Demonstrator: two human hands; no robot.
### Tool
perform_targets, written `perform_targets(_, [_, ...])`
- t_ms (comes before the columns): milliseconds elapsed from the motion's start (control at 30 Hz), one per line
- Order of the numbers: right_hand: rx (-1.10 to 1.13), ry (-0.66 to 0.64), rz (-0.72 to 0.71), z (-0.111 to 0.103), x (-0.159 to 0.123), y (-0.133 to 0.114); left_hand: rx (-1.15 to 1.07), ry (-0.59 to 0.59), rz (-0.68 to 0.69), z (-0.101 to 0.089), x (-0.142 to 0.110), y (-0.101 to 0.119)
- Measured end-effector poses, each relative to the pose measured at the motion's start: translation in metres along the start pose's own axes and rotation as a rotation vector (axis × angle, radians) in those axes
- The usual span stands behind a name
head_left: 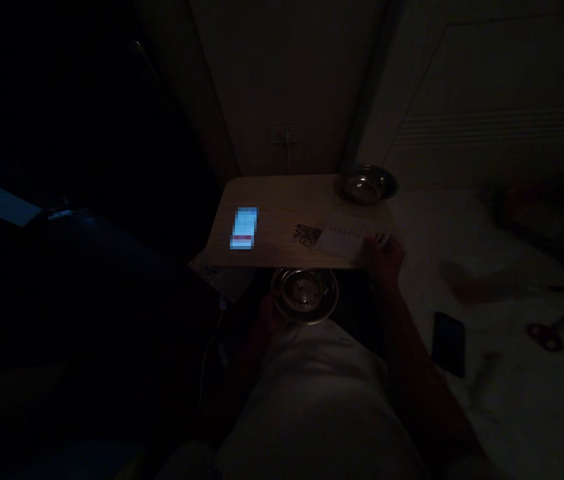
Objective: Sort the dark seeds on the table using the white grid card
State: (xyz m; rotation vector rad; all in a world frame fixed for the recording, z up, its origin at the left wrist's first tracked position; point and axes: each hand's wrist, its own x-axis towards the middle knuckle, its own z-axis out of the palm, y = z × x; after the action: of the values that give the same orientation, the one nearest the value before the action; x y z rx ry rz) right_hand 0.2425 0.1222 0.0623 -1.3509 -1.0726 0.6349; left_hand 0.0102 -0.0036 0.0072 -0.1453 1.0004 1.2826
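Observation:
In dim light, my left hand grips the left rim of a round metal bowl, just below the front edge of a small wooden table. Small dark bits lie in the bowl's bottom. On the tabletop my right hand is closed on the right end of a flat white card with a row of marks along it. Against the card's left edge sits a loose patch of small dark pieces; what they are I cannot make out.
A lit phone lies on the table's left side. Another metal bowl stands at its back right corner. On the white bedding to the right are a dark phone and red-handled scissors. A plugged wall socket is behind the table.

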Motion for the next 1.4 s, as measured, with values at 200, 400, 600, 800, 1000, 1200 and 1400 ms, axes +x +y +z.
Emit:
perform_targets(200, [0.003, 0.037, -0.022, 0.0, -0.002, -0.009, -0.027, 0.012, 0.073, -0.008, -0.013, 0.003])
perform_targets(400, [-0.053, -0.053, -0.048, 0.001, -0.005, -0.015, -0.001, 0.006, -0.078, -0.001, 0.004, 0.003])
perform_targets(600, [-0.041, -0.074, -0.09, 0.005, -0.008, -0.019, 0.002, 0.021, -0.058, -0.002, 0.006, 0.001])
perform_targets(800, [-0.069, -0.08, -0.109, 0.007, -0.01, -0.023, 0.02, 0.011, -0.008, -0.001, -0.005, 0.001])
perform_targets(1000, [-0.059, -0.135, -0.118, 0.009, -0.014, -0.025, 0.019, 0.019, 0.082, -0.005, -0.014, 0.001])
perform_targets(1200, [-0.044, -0.301, -0.083, 0.007, -0.018, -0.034, -0.004, 0.047, 0.02, -0.001, -0.001, -0.002])
perform_targets(1400, [0.011, -0.304, -0.053, 0.006, -0.016, -0.036, -0.007, 0.056, 0.013, 0.001, -0.002, 0.001])
